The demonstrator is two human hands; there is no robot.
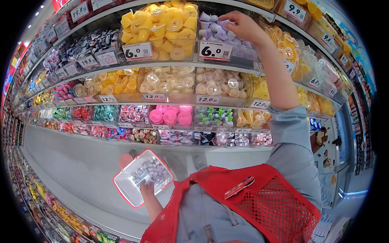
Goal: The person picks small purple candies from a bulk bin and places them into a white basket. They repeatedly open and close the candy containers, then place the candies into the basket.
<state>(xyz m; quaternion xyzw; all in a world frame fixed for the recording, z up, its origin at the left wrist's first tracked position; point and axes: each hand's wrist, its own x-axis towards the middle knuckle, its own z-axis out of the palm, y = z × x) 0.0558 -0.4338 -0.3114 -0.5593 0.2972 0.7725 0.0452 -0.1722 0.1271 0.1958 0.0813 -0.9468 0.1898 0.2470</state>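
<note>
My right hand reaches over the front of a clear bin and touches or hovers just above pale purple jelly cups; whether it grips one is unclear. A price card hangs on that bin's front. Low on the left, my left hand is inside a white plastic basket with a red rim, fingers near more small pale and purple cups lying in its far part. What the left fingers hold, if anything, is not clear.
Yellow jelly cups fill the neighbouring bin. Shelf edges and bins of wrapped sweets run below. Another shelf row stands across the aisle floor. I wear a red vest.
</note>
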